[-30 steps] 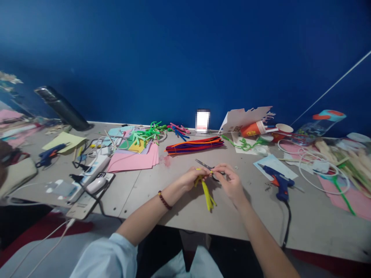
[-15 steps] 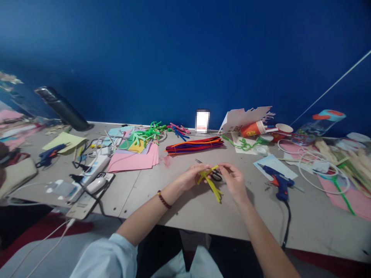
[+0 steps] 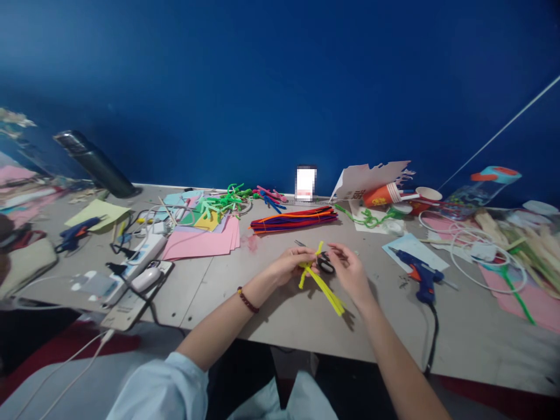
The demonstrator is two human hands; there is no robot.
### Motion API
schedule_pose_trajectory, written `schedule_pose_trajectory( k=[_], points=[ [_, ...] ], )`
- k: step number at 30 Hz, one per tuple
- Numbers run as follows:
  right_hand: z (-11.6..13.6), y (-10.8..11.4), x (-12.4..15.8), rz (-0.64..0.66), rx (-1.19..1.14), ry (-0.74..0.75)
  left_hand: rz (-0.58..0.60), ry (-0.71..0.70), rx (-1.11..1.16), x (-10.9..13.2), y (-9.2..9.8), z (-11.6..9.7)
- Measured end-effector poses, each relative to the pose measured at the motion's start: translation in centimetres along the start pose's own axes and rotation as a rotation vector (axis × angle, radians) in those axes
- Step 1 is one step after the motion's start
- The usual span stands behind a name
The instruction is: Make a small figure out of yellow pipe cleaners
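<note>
My left hand [image 3: 294, 265] is closed on a yellow pipe-cleaner figure [image 3: 324, 290], pinching it near its twisted middle. Several long ends slant down to the right, while a short end sticks up beside the fingers. Just to the right, my right hand [image 3: 350, 271] hovers with bent fingers apart and nothing visible in them. Between and behind the hands lies a pair of scissors [image 3: 326, 265] with dark handles, partly hidden. A bundle of red, orange and purple pipe cleaners [image 3: 293, 220] rests on the table beyond the hands.
A blue glue gun [image 3: 417, 273] lies on the right, its cord running over the front edge. Pink paper sheets [image 3: 201, 240] and green pipe cleaners [image 3: 223, 204] are left of centre. A power strip [image 3: 135, 265] sits further left. Paper cups [image 3: 380, 195] lie at the back right.
My right fingers have let go of the short yellow end and moved slightly away. The yellow figure has turned in my left hand, its long ends now reaching further down and right.
</note>
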State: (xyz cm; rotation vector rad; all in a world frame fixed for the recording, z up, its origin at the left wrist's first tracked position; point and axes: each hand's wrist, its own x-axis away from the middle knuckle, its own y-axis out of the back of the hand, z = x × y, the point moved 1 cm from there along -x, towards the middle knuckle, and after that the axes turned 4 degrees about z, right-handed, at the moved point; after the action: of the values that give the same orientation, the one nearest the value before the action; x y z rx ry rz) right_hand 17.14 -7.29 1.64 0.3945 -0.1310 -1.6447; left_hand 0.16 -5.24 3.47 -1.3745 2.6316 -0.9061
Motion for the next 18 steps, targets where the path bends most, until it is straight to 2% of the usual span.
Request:
schedule_pose_trajectory(
  k=[4,7,12,18],
  points=[
    [-1.1,0.5,-0.2,0.066,0.588,0.126,-0.111,-0.063,0.042,-0.7,1.0,0.1],
    [-1.7,0.6,-0.3,0.117,0.803,0.14,-0.139,-0.098,0.051,-1.1,1.5,0.2],
    [-1.7,0.5,-0.3,0.199,0.885,0.115,-0.195,-0.142,0.001,-0.9,1.4,0.1],
    [-1.5,0.6,0.1,0.115,0.842,-0.001,-0.448,-0.27,-0.231,-0.5,0.8,-0.4]
  ],
)
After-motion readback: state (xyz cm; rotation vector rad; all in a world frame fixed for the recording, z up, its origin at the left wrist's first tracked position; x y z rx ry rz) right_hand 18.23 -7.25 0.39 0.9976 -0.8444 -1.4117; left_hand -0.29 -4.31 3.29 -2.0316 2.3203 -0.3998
